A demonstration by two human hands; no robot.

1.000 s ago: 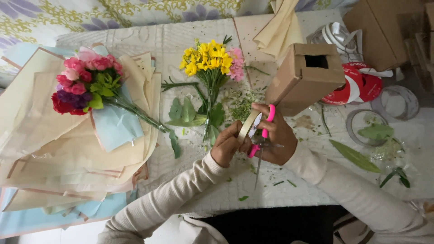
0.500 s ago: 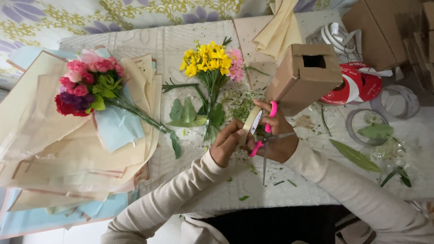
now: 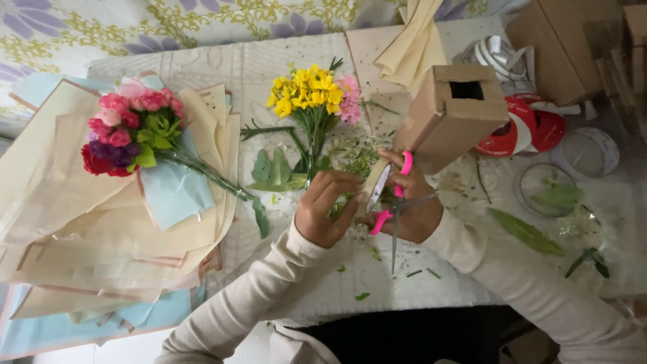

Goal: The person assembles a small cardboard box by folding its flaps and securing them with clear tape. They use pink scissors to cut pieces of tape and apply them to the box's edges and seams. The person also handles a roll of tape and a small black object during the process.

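Two hands, cream knit sleeves: left hand [image 3: 325,210] curled, fingertips pinching the edge of one roll of tape [image 3: 375,187]; right hand [image 3: 412,209] closed through the loops of one pair of pink-handled scissors [image 3: 391,214], steel blades long axis near-vertical, tip toward the body. Tape roll: thin beige ring, on edge, between both hands at table centre. One quilted white table cover [image 3: 222,67], strewn with green clippings. One upright brown cardboard box [image 3: 450,114], square hole on top, just beyond the right hand. Two bouquets: yellow and pink [image 3: 313,94], stems toward the hands; pink and red [image 3: 128,131] on stacked cream paper sheets [image 3: 81,229]
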